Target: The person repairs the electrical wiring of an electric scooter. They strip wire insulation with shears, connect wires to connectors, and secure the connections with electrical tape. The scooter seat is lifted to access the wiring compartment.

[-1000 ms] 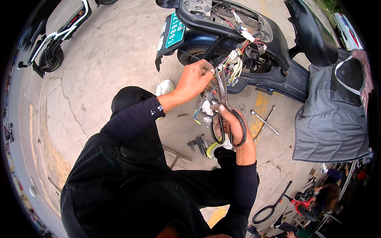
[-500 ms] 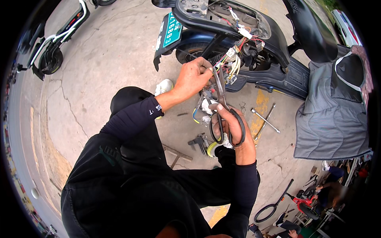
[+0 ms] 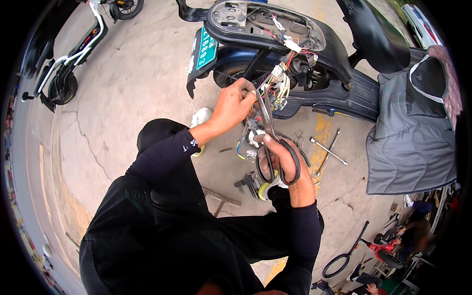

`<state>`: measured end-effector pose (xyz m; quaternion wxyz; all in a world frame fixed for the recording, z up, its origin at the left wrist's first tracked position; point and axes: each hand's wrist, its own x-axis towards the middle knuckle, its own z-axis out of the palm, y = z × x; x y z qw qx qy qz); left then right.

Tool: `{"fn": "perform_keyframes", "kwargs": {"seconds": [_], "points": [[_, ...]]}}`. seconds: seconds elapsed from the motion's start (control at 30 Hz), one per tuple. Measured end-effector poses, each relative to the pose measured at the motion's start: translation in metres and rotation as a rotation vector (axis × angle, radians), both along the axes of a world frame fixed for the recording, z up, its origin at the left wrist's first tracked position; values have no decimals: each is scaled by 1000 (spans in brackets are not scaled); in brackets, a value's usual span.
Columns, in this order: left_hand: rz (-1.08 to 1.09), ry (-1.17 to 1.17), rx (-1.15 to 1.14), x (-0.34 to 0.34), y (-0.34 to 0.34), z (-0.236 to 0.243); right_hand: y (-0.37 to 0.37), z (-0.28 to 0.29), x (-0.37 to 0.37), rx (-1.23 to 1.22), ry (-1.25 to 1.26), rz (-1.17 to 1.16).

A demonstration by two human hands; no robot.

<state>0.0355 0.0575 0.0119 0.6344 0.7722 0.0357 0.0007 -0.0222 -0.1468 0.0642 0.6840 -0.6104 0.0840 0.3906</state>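
My left hand (image 3: 234,103) is closed in a pinch at the end of a thin wire (image 3: 265,81), beside the scissor tips. With my right hand (image 3: 289,164) I grip large black-handled scissors (image 3: 267,118), fingers through the loops and blades pointing up and slightly apart at the left fingertips. A loose wiring bundle (image 3: 282,84) with white connectors hangs out of a dark electric scooter (image 3: 314,61). The scooter's seat area is uncovered, with wires lying across it. Below the bundle, more wiring and a white piece partly hide behind the scissors.
A cross-shaped wheel wrench (image 3: 328,150) lies on the concrete to the right. Near my shoe are dark tools (image 3: 250,184). A grey quilted cover (image 3: 410,142) hangs at the scooter's front. A white-framed bike (image 3: 73,54) stands far left; people and a red bike (image 3: 386,248) are lower right.
The view has shifted a little, so the scooter sits slightly left. Both hands stay close together at the wires, the scissors still in my right hand.
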Motion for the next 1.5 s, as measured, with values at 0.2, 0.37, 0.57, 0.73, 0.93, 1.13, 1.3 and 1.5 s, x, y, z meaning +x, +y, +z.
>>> {"fn": "perform_keyframes", "kwargs": {"seconds": [0.2,0.37,0.57,0.73,0.93,1.13,1.3,1.5], "points": [[8,4,1,-1,-3,4,-1,-7,0,7,12,-8],[25,-34,17,-4,-5,9,-1,-2,2,-3,-3,16],[21,-24,58,-2,-5,6,-2,-7,0,12,-15,8],[25,-9,63,-3,2,6,3,-14,-2,55,27,-13],[26,-70,-33,-3,-1,-3,4,-11,-3,-233,-243,62],[6,-6,-205,1,2,-17,5,-11,-5,-809,-925,111],[-71,-31,-297,1,5,-12,4,-4,-1,-939,-1120,108],[-161,6,-346,-3,16,7,10,20,3,-930,-1073,131]]}}
